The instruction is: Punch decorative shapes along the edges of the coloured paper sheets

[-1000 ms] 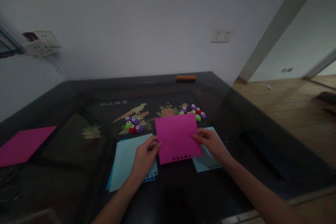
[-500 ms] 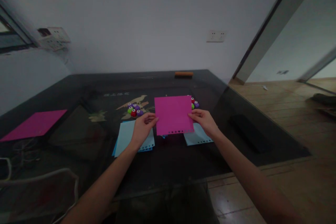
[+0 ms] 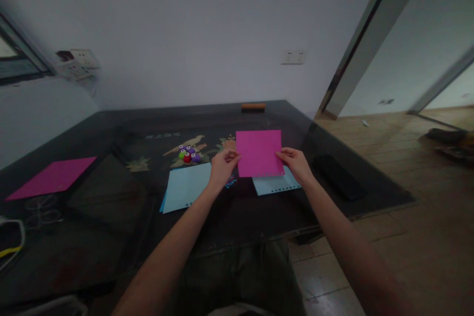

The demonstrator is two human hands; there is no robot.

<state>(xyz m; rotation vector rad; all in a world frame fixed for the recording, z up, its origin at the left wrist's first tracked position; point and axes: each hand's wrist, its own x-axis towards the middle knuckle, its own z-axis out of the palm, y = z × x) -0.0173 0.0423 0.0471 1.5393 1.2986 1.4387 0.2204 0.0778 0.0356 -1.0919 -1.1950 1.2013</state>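
A pink sheet (image 3: 259, 153) with small holes along its lower edge is held up over the table. My left hand (image 3: 224, 165) pinches its left edge, and my right hand (image 3: 294, 162) pinches its right edge. Behind and below it lies a pale blue sheet (image 3: 276, 185), partly covered by the pink one. To the left, another pale blue sheet (image 3: 187, 186) rests on a darker blue one (image 3: 163, 202). Small blue and pink bits (image 3: 231, 181) lie between the two pale sheets.
Colourful eyeball-like toys (image 3: 189, 154) sit behind the left sheets. A second pink sheet (image 3: 54, 177) lies at the far left of the dark table (image 3: 207, 232), near a coiled cable (image 3: 44, 212). An orange-brown roll (image 3: 253, 107) is at the back, a black object (image 3: 338, 177) at the right.
Both hands have moved right in the view with the pink sheet, which now hangs over the right pale blue sheet. More of the left pale sheet and the small bits shows. The view has shifted slightly.
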